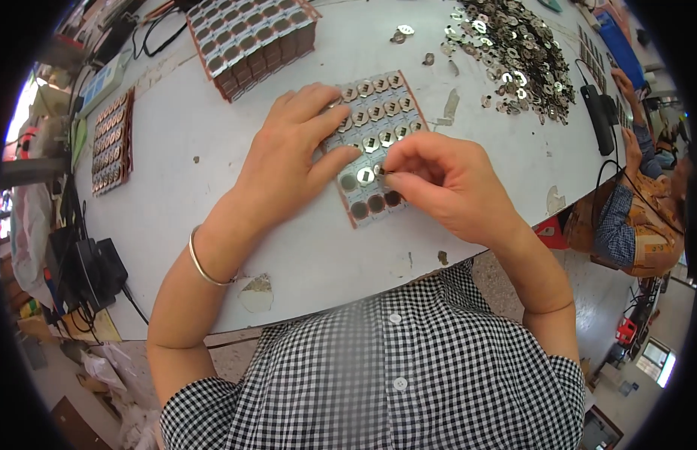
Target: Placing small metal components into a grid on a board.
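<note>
Risk — a slip of the right hand (457,187) could be knocking seated metal tabs (370,142) askew on the panel (361,195), crowded fingertips being the likely cause. Thumb and forefinger are pinching nearly together, seemingly on a small metal piece (379,171) — lying at their tips, over the panel's nearer rows. Left hand (292,142) is resting spread across the panel's left edge, clasping nothing visible

Through one head view, close above the near edge of the surface (172,176), I looked down across it.
</note>
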